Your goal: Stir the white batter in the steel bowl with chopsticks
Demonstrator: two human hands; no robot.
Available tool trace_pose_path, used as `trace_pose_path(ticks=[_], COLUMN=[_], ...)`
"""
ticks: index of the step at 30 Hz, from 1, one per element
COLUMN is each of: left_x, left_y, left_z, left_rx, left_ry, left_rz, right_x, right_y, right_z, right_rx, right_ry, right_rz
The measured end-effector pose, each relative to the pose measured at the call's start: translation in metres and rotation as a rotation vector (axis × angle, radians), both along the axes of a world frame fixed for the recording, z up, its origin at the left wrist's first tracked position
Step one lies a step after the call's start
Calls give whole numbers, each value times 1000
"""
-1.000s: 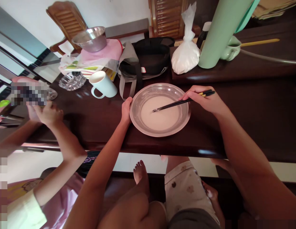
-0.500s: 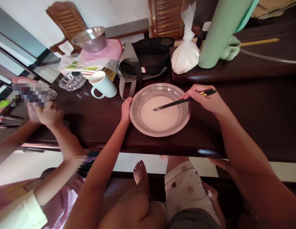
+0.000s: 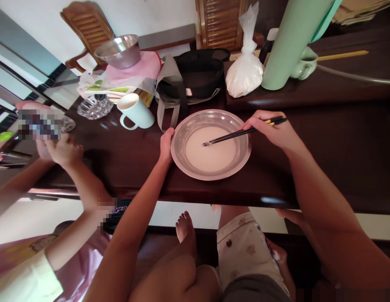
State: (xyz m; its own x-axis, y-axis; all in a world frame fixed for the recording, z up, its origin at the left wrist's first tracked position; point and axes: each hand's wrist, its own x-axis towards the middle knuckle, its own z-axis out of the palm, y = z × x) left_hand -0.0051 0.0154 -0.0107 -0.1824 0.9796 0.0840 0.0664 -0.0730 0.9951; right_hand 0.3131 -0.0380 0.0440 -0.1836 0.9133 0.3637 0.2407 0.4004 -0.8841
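A wide steel basin (image 3: 210,176) stands on the dark table in front of me, with a pale, milky liquid (image 3: 210,157) in its bottom. My left hand (image 3: 166,144) grips the basin's left rim, its fingers mostly hidden behind the edge. In my right hand (image 3: 267,128) is a pair of black chopsticks (image 3: 234,134) with gold bands. They slant down to the left over the basin's right rim. Their tips meet the liquid near the middle of the basin, close together.
A white mug (image 3: 136,112), a glass ashtray (image 3: 94,108) and a black bag (image 3: 198,77) lie behind the basin. Farther right are a tied bag of white powder (image 3: 244,75) and a tall green flask (image 3: 286,50). At left, another person's hands (image 3: 64,149) hold a blurred-out object.
The chopsticks and my right hand have shifted very slightly to the right. My left hand and the basin stay in place.
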Motion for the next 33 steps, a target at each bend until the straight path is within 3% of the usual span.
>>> trace_pose_path(ticks=[5,10,15,18,22,25,29,33], left_x=[-1,-1,1,1,-1,-2,2,8], left_y=[0,0,-1,-1,0,0,-3,-7], left_z=[-1,-1,1,2,-2,-3,3,15], left_rx=[-9,7,-13,-6,0,-10,-22,-55], left_ry=[-16,-15,-28,-23,-35,-44,-32,-19], left_rz=[7,-7,9,3,-14,-21,1,32], right_x=[10,-1,7,11,0,-3,8,5], right_y=[4,-1,3,3,-1,-1,2,0], right_z=[-4,-1,-1,-2,-1,-1,-3,-3], right_rx=[29,-49,13,19,-34,-17,34,-3], right_ry=[114,-5,59,119,25,-58,44,101], right_rz=[-10,86,-41,-35,84,47,-85,5])
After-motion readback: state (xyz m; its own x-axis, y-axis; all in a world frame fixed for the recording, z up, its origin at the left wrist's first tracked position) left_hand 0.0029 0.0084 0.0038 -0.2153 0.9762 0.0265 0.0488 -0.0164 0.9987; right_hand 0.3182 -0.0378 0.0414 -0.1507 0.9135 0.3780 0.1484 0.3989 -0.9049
